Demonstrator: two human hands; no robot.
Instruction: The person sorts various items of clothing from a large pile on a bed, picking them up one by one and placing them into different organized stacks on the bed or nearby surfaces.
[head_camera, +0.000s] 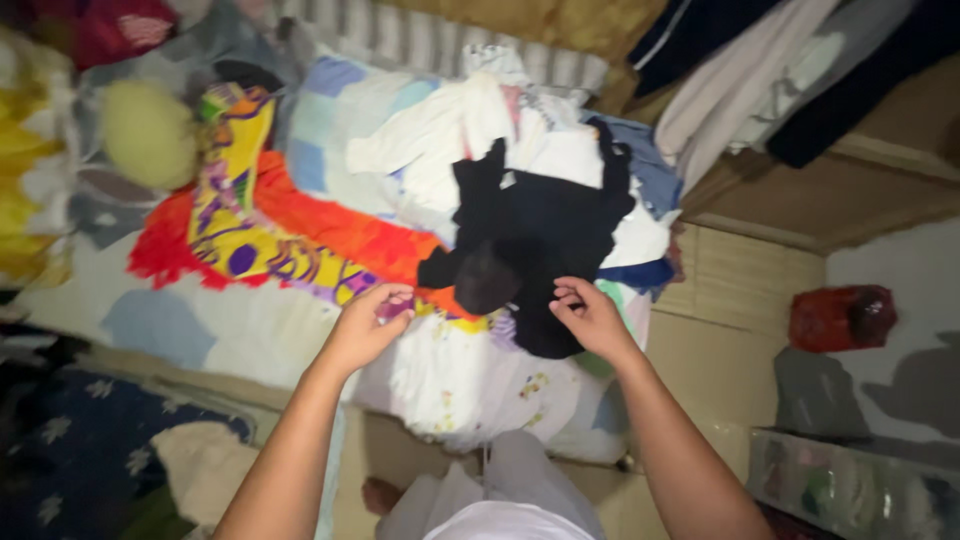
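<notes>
A black garment (540, 235) lies spread over a heap of white and blue clothes (450, 140) on a bed. My right hand (585, 315) rests on the garment's lower edge with its fingers curled, pinching the black cloth. Over a bright orange, yellow and purple patterned cloth (270, 240), just left of the garment, my left hand (370, 320) hovers with bent fingers; whether it holds any cloth cannot be told.
The bed has a pale patchwork sheet (190, 320). A yellow-green round cushion (150, 135) lies at the far left. Clothes hang at the top right (760, 80). A red bag (840, 318) sits on the floor at the right. A dark floral rug (80, 450) lies lower left.
</notes>
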